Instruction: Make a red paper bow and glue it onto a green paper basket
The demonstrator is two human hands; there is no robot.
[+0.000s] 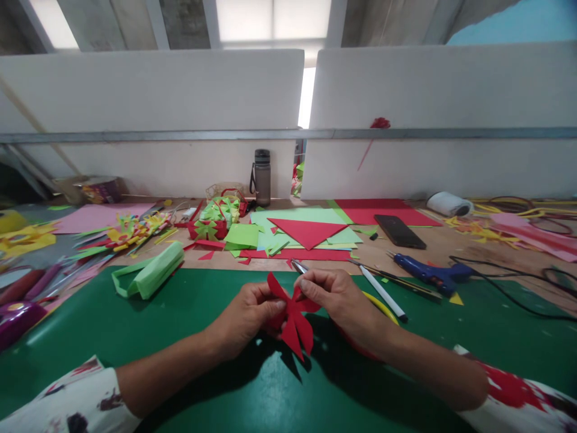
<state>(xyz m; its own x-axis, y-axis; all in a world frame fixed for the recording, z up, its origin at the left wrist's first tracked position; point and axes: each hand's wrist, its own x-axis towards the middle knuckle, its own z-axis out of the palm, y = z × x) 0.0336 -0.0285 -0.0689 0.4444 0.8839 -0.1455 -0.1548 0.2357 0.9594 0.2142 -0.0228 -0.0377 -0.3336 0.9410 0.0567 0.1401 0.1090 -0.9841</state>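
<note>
A red paper flower (pixel 295 319) with several pointed petals is held up over the green mat (pixel 180 385). My left hand (pixel 252 316) pinches its left side between thumb and fingers. With thumb and fingertips closed, my right hand (pixel 336 297) grips an upper right petal. Just behind the right hand, the metal tip of a tool (pixel 299 266) shows; the rest of it is hidden. Part of a yellow handle (pixel 382 307) appears beyond my right wrist. Left of my hands, a folded light green paper basket (pixel 151 273) lies on the mat.
Right of my hands lie a white marker (pixel 383 293), a blue glue gun (pixel 430 272) with its black cord, and a phone (pixel 399 231). Behind are a red paper triangle (pixel 309 230), a small red basket (pixel 207 230) of green pieces and a bottle (pixel 262 179). Purple tools (pixel 20 322) sit far left.
</note>
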